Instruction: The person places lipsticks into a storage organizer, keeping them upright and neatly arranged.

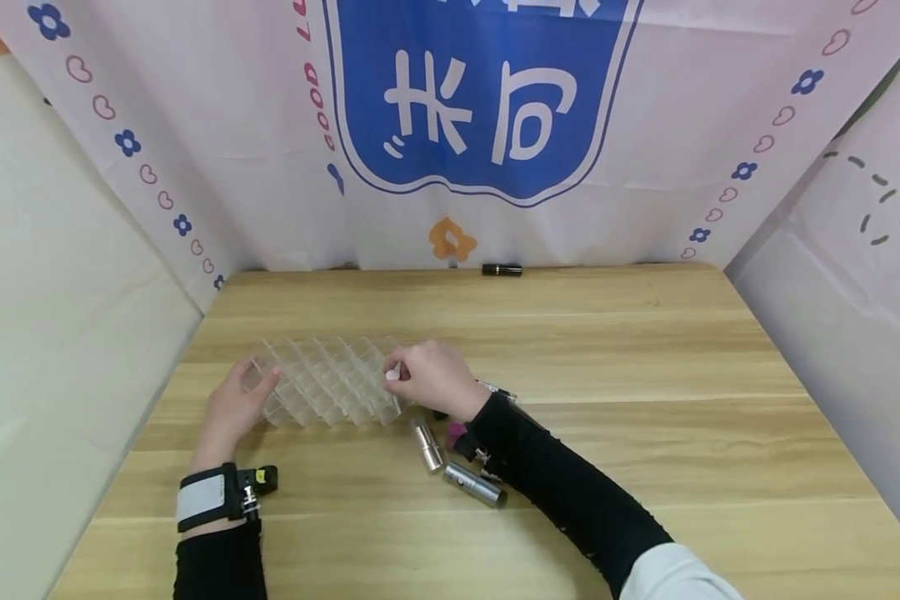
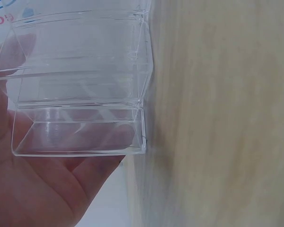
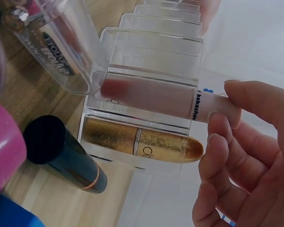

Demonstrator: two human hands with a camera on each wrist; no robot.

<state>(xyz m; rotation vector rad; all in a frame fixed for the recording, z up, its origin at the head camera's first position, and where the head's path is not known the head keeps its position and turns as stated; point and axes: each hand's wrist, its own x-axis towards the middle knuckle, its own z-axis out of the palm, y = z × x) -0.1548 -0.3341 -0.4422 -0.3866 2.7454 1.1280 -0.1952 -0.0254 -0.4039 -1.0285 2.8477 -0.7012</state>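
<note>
Lip gloss tube (image 3: 170, 98) in right-hand pinch grip (image 3: 236, 156)

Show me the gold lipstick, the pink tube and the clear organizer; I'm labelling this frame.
gold lipstick (image 3: 142, 143): right wrist view, middle of its glittery body.
pink tube (image 3: 151, 97): right wrist view, its body inside the compartment.
clear organizer (image 1: 322, 379): head view, its grid centre.

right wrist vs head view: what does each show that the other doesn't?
Only the right wrist view: a gold glitter lipstick lying in a compartment, and a pinkish tube partly slid into the compartment above it, held by the right hand.

Only the head view: the left hand on the organizer's left end, and a black tube at the table's far edge.

Both: the clear organizer and loose lipsticks beside it.
</note>
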